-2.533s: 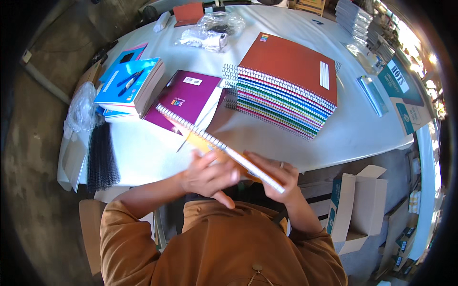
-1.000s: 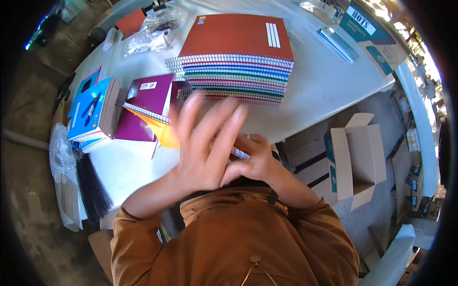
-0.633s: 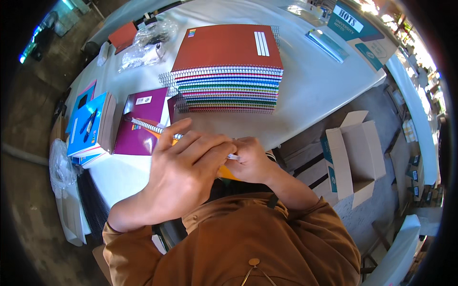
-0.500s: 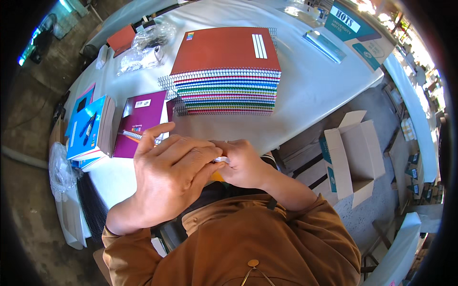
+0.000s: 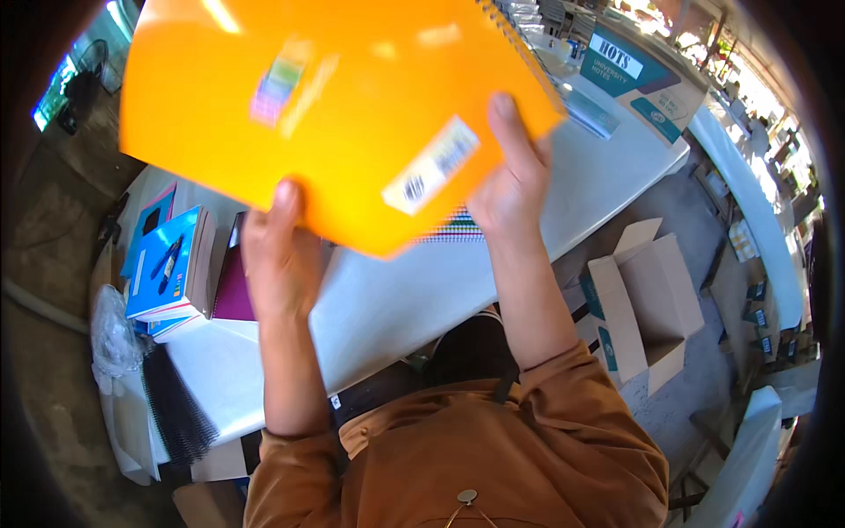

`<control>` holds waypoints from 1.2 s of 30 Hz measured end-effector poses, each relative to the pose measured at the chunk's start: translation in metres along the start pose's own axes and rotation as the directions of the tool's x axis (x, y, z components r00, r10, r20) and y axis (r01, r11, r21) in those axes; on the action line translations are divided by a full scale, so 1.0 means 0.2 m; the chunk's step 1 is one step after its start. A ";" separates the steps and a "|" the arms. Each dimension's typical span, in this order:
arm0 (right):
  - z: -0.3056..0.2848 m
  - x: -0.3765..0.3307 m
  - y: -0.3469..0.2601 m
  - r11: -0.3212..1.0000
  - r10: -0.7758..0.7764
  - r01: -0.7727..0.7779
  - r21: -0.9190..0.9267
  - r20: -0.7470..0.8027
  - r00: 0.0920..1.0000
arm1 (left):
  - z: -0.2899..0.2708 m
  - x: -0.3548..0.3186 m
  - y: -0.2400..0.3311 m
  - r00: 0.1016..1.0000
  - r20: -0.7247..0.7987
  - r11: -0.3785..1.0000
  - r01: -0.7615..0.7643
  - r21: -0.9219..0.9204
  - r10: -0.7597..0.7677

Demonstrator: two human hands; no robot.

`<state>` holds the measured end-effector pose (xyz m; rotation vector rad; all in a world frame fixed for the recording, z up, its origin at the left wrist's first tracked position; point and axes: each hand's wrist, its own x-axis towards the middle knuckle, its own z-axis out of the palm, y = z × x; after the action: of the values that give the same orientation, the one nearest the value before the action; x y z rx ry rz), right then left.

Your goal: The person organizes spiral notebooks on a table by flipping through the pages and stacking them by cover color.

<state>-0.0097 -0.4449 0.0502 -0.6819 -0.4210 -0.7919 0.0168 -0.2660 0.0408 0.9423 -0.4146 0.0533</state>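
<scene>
A bright orange-yellow spiral notebook [image 5: 352, 106] is held up in front of me, tilted, with a barcode sticker near its lower right part. My left hand [image 5: 283, 255] grips its lower edge, thumb on the cover. At its right edge my right hand [image 5: 515, 185] holds it in the same way. The fingers behind the cover are hidden. Beyond it, the stack of spiral notebooks [image 5: 451, 227] is almost wholly covered; only a strip of its bound edges shows. A purple notebook [image 5: 231, 286] lies on the table beside my left hand.
Blue-covered books [image 5: 163, 268] are piled at the table's left, near a clear plastic bag [image 5: 114, 330] and black mesh-like wire [image 5: 172, 405]. A teal and white printed box [image 5: 647, 75] stands far right. An open cardboard box [image 5: 669, 273] sits to the right, below table height.
My hands were together low over the table's edge, around something small and white. Now they are apart and raised, holding the orange-yellow notebook, which hides most of the stack.
</scene>
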 end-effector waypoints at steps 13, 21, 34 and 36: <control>-0.62 0.07 0.13 0.684 0.000 -0.216 -0.697 -0.296 0.955 | -0.09 0.42 -0.51 0.746 0.659 0.285 -0.656 0.699 0.098; -0.61 0.06 0.22 0.317 -0.183 -0.018 -0.948 -0.080 0.980 | -0.29 0.45 -0.62 0.893 -0.167 0.497 -0.070 0.865 0.417; -0.52 0.07 0.20 0.288 -0.212 -0.030 -0.957 -0.094 0.973 | -0.31 0.50 -0.62 0.896 -0.194 0.528 -0.052 0.848 0.399; -0.53 0.09 0.20 0.302 -0.260 0.114 -0.947 0.033 0.965 | -0.33 0.50 -0.65 0.894 -0.192 0.574 -0.086 0.814 0.406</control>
<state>0.0423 -0.5082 -0.0302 -1.7290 0.1791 -1.3182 0.1580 -0.3039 -0.0567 1.7237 -0.1545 0.7317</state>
